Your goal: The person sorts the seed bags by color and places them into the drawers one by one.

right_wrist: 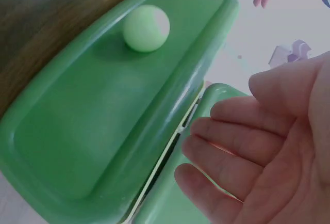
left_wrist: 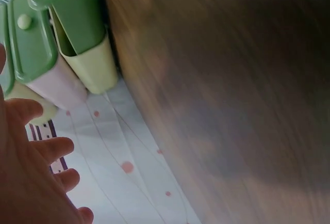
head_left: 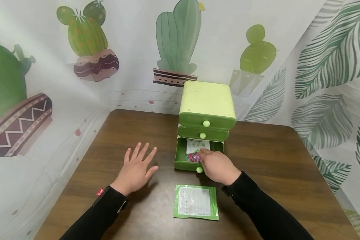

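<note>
A small cabinet [head_left: 208, 96] with a pale yellow-green top and green drawers stands on the table. Its bottom drawer [head_left: 180, 164] is pulled out, and a packet with a white upper part [head_left: 196, 145] and a pink lower part lies inside. My right hand [head_left: 219, 165] is over the right side of this drawer, fingertips overlapping the packet in the head view. The right wrist view shows its fingers [right_wrist: 232, 144] loosely bent with nothing in them, beside the green drawer front. My left hand [head_left: 135, 171] has its fingers spread, left of the cabinet, and holds nothing.
A green packet [head_left: 195, 201] with a white printed panel lies flat on the brown wooden table [head_left: 150, 213], in front of the drawer. The two upper drawers, each with a round knob [head_left: 206, 123], are pushed in. A cactus-patterned cloth [head_left: 132, 43] hangs behind.
</note>
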`<state>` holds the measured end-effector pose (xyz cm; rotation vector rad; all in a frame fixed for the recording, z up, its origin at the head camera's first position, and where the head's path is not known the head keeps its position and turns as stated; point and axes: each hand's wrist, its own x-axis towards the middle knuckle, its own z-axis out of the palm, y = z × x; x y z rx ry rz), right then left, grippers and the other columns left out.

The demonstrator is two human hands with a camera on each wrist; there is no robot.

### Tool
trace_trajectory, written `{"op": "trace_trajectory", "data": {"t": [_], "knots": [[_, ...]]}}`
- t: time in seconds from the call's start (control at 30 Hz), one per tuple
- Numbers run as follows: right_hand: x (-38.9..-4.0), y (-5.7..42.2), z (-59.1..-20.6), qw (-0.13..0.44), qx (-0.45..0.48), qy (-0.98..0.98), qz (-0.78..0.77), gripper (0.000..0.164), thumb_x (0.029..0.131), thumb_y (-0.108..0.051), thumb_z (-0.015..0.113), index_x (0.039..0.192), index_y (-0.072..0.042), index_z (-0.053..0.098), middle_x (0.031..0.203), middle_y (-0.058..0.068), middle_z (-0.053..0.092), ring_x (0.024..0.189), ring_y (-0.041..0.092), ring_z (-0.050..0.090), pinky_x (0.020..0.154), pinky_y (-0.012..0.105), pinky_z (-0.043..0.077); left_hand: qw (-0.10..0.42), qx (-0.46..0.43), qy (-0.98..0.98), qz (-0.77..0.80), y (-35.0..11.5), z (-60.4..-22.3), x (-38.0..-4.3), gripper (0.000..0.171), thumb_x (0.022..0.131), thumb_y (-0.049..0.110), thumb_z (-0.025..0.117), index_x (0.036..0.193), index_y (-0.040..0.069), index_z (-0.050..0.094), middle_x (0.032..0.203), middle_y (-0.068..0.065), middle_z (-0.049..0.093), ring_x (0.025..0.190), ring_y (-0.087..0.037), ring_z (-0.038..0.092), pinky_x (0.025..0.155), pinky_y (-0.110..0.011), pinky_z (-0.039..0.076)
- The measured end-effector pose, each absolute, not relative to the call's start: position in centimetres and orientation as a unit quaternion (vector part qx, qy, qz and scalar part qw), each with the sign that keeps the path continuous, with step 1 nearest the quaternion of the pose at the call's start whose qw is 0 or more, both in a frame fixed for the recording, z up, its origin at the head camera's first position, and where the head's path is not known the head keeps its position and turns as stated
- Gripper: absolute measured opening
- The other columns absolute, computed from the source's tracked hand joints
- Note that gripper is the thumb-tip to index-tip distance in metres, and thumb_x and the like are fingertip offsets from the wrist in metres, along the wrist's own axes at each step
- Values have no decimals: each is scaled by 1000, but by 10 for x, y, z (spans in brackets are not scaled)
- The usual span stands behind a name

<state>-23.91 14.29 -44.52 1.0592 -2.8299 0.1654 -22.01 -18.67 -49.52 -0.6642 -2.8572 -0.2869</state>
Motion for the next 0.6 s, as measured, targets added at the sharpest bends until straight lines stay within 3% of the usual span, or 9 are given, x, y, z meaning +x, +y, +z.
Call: {"op": "trace_trajectory", "data": {"t": [0.33,0.6], "knots": [[-213,144,-445,130,369,-918,60,43,96,-16,65,131,9,60,134,25,57,123,33,57,93,49,50,109,-257,-955,-104,-162,-490,-204,69,102,50,48,159,18,28,163,-15,19,149,-37,7,113,-64,4],[-186,151,-449,135,353,-923,72,54,97,-24,65,140,6,52,146,22,47,136,33,44,102,51,42,109,-298,-943,-102,-140,-496,-184,70,99,48,55,158,19,32,163,-15,17,148,-40,10,113,-64,6]]}}
